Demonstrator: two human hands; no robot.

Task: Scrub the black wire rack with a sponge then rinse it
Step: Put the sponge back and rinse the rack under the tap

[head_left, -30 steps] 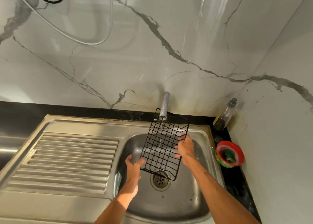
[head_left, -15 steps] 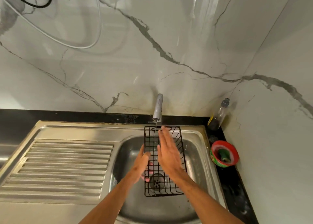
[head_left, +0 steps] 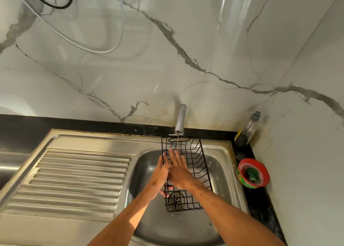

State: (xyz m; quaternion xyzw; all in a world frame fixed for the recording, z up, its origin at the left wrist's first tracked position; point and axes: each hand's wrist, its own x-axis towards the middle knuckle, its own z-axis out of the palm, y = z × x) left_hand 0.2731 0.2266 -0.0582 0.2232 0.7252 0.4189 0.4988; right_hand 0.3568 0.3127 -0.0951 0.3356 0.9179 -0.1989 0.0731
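Black wire rack [head_left: 196,163] lies in the sink basin [head_left: 147,163], long axis running away from the person, far end propped toward the tap [head_left: 180,119].

Left hand [head_left: 158,178]: grips the rack's left side rail. Thumb side lies on top along the rail; curled fingertips [head_left: 164,194] show through the wires from underneath.

Right hand [head_left: 179,173]: palm down inside the rack, fingers [head_left: 174,156] straight and slightly spread, lying flat on the wire floor. It grasps nothing. Its thumb edge touches or overlaps the left hand; cannot tell which.

Thin water stream [head_left: 177,141] drops from the tap into the rack's far end, just beyond the right fingertips. Whether it wets them cannot be told.

Drain [head_left: 176,200] sits under the rack's near end, behind the right wrist and just beside the left fingertips.

Ribbed drainboard [head_left: 78,177] stretches off to the left of the left hand.

Well to the right of the right fingers, on the black counter [head_left: 260,204]: a red bowl [head_left: 250,160] with a green sponge [head_left: 252,175] inside. Neither hand is near it. Beyond that, in the corner, a bottle [head_left: 246,132] with a grey cap leans against the marble wall [head_left: 167,69].
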